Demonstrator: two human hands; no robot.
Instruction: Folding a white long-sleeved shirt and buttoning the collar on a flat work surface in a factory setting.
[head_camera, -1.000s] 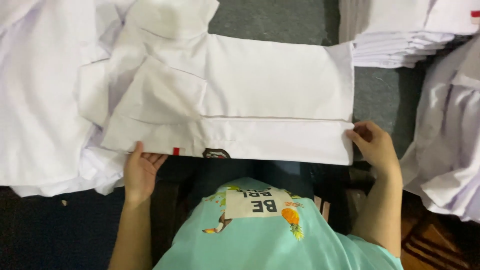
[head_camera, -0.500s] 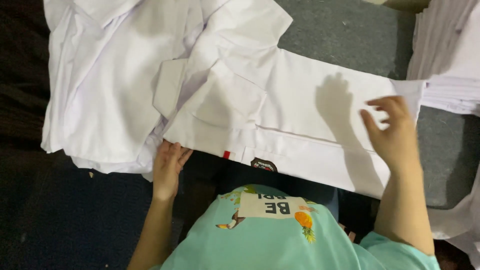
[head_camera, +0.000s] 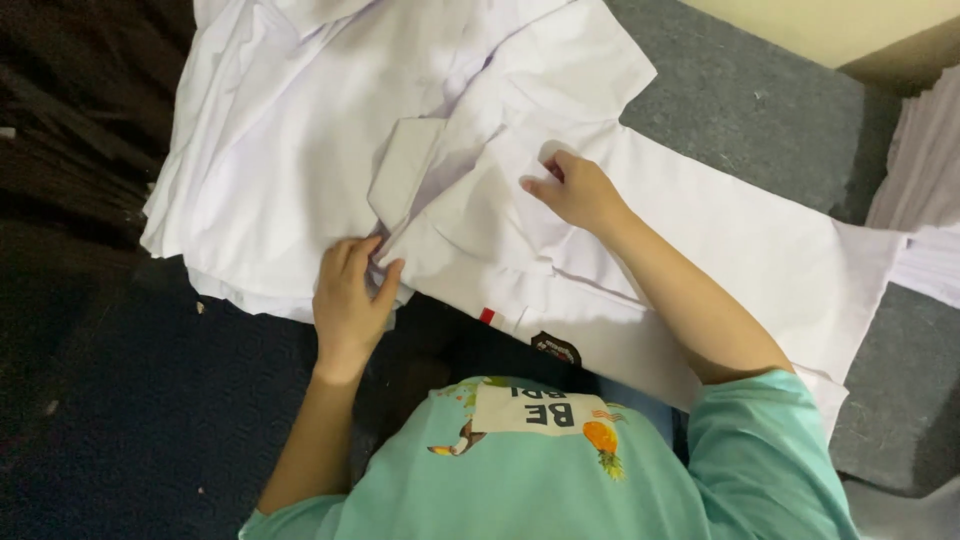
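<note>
Floor (head_camera: 770, 130): grey carpet, bare toward 1 o'clock; it serves as the flat bed on which the cloth is spread.

Pile (head_camera: 270, 150): loose white garments heaped at 10 to 11 o'clock, touching the shirt's upper end; it seems to be stock kept within arm's reach.

Shirt (head_camera: 720, 250): white, lying flat just ahead of the person's body, its near edge over their lap. Its long axis runs from 10 o'clock to 4 o'clock. The collar and pocket end points to 10 o'clock, the plain narrow end to 4 o'clock. It looks folded into a long band, likely so that it stays smooth while handled.

Stack (head_camera: 925, 170): neatly folded white pieces at 3 o'clock, apart from the hands, its edge touching the shirt's far end.

Left hand (head_camera: 348, 300): at 8 o'clock of the shirt, on the corner nearest the pile. Fingers curl together and pinch a gather of cloth against the thumb, which appears to anchor that corner.

Right hand (head_camera: 578, 190): reaches across to the shirt's upper part, near 12 o'clock of the left hand. Palm down, fingers bent and close together, tips pressing on a fold by the pocket; whether they grip cloth cannot be told.

Tag (head_camera: 487, 316): small red mark on the near edge, between the two arms.

Badge (head_camera: 556, 348): dark patch just at 4 o'clock of the tag.
</note>
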